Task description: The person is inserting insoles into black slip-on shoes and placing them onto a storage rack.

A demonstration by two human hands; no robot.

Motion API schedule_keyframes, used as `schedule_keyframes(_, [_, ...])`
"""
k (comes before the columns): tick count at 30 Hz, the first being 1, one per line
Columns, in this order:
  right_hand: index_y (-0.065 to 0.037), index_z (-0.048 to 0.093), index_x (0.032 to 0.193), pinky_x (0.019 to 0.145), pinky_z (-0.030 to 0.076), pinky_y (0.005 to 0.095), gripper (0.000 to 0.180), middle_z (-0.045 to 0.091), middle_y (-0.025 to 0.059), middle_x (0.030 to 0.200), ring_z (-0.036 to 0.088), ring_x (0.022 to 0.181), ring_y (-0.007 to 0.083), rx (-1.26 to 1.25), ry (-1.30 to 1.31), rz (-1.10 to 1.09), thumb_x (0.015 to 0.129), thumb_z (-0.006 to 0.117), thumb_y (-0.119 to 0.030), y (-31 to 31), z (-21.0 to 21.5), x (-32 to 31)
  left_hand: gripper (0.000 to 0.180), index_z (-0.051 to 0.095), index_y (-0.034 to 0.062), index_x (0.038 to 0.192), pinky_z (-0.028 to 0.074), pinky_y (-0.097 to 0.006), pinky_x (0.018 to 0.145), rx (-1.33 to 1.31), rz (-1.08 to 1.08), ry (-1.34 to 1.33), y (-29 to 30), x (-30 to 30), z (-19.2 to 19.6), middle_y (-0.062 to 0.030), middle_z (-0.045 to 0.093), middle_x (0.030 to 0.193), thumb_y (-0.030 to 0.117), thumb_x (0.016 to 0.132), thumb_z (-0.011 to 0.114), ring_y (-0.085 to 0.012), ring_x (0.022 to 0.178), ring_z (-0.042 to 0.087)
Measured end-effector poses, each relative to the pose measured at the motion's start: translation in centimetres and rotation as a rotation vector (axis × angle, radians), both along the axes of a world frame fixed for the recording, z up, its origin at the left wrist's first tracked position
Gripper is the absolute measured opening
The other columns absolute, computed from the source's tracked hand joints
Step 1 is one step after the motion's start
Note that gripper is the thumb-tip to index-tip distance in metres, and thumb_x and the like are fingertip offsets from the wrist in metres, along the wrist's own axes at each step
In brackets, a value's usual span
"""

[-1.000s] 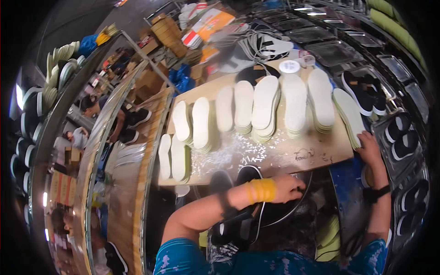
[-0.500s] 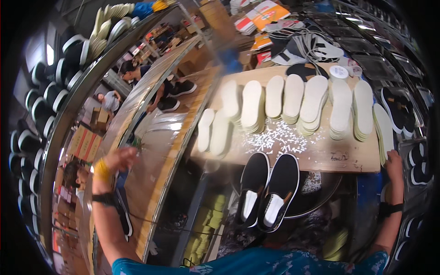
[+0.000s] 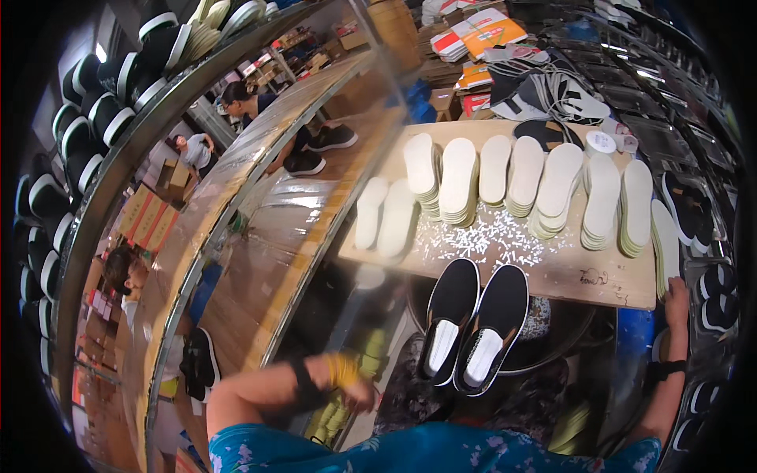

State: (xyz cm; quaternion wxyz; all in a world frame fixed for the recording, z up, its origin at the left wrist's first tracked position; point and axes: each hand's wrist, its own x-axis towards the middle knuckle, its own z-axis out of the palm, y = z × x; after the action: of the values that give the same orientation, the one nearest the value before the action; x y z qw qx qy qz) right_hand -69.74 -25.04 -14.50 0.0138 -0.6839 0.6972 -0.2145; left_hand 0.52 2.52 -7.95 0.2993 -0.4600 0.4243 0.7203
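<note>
A pair of black slip-on shoes (image 3: 475, 325) with white insoles lies side by side on a dark round basin (image 3: 552, 347) in front of me. My left hand (image 3: 361, 396), with a yellow band and a black strap at the wrist, hangs low on my left, apart from the shoes; its fingers are blurred. My right hand (image 3: 676, 293) rests with fingers stretched out at the right end of a wooden board (image 3: 583, 276), touching an upright stack of white insoles (image 3: 664, 236). Several more stacks of white insoles (image 3: 505, 177) stand along the board.
White paper scraps (image 3: 489, 236) litter the board. A long shiny conveyor (image 3: 260, 252) curves past on my left, carrying black shoes (image 3: 319, 150). Other people work beyond it (image 3: 126, 272). Racks of black-and-white shoes (image 3: 87, 118) line the left, shoe racks (image 3: 714, 292) the right.
My left hand left the shoes, reached out over the conveyor, and has now come back low beside my body. The view has swung left. My right hand stayed at the board's end.
</note>
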Motion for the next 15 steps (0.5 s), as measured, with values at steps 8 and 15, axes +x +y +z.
schedule_keyframes(8, [0.001, 0.051, 0.108, 0.089, 0.036, 0.0386, 0.038, 0.050, 0.0185, 0.114, 0.047, 0.102, 0.0351, -0.031, -0.055, 0.088, 0.070, 0.053, 0.006, -1.0, -0.2, 0.0, 0.039, 0.061, 0.0049, 0.095, 0.041, -0.040, 0.079, -0.184, -0.405, -0.563, 23.6, 5.1, 6.3, -0.0106, 0.056, 0.099, 0.037, 0.074, 0.059, -0.0240, 0.094, 0.053])
schedule_keyframes(15, [0.003, 0.054, 0.100, 0.084, 0.040, 0.0409, 0.030, 0.053, 0.0212, 0.106, 0.050, 0.095, 0.0385, -0.161, 0.085, 0.071, 0.069, 0.050, 0.003, -1.1, -3.7, -4.2, 0.031, 0.061, 0.0135, 0.090, 0.047, -0.033, 0.054, 0.152, -0.014, -0.915, 17.3, 8.0, 8.5, -0.0056, 0.053, 0.056, 0.037, 0.070, 0.063, -0.0182, 0.062, 0.057])
